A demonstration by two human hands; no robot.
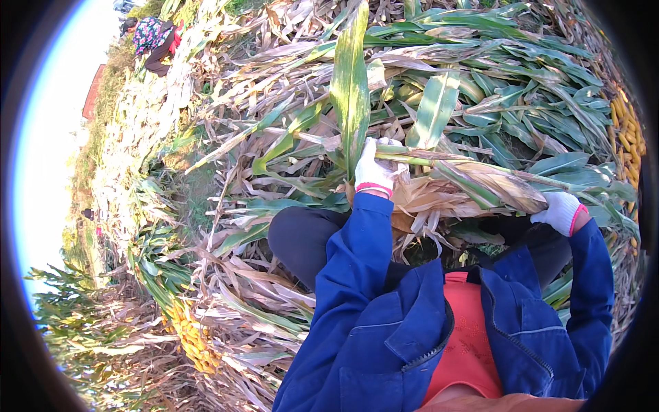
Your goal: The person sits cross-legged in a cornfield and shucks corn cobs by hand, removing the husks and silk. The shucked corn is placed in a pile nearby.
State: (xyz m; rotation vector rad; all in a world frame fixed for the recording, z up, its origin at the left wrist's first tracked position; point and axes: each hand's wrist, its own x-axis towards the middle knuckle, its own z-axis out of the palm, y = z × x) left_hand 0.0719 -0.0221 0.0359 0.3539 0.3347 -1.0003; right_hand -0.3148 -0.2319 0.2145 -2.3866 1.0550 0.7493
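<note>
My left hand (378, 165), in a white knitted glove with a pink cuff, is closed round a green corn stalk (406, 156) in front of my left knee. The stalk runs to the right from it. An ear of corn in its dry husk (494, 188) hangs along the stalk. At the husk's right tip lies my right hand (560, 212), gloved alike, with its fingers on the tip. Loose dry husks (432, 198) lie beneath the ear, between my hands. A broad green leaf (350, 87) stands up beside my left hand.
Cut corn stalks (484, 62) cover the ground before me. Husked yellow cobs lie in a heap (627, 139) at the far right and in another heap (190, 337) at the lower left. Another person (154, 41) in a flowered top is bent over at the upper left.
</note>
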